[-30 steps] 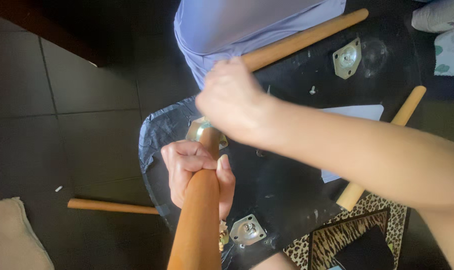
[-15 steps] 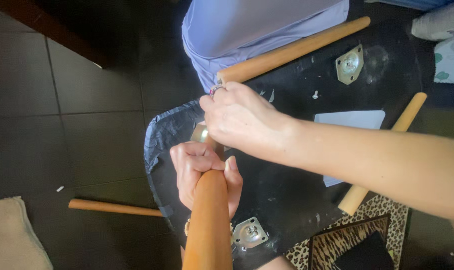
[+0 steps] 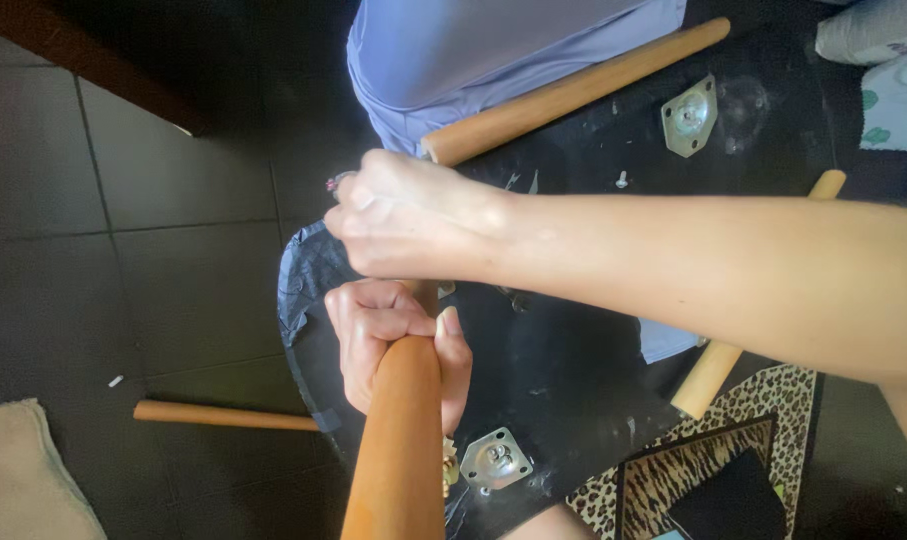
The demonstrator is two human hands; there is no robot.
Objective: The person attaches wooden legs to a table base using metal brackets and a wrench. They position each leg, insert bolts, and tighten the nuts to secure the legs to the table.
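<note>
Light: daylight falls on my right forearm [image 3: 713,270] from about 3 o'clock, leaving it pale and nearly washed out.
Dim zones: the floor tiles [image 3: 123,230] toward 9 and 11 o'clock stay dark.
Glare: faint sheen on the black seat underside [image 3: 563,370].
Focus: the wooden leg [image 3: 398,450] nearest me at 6 o'clock is soft.
</note>
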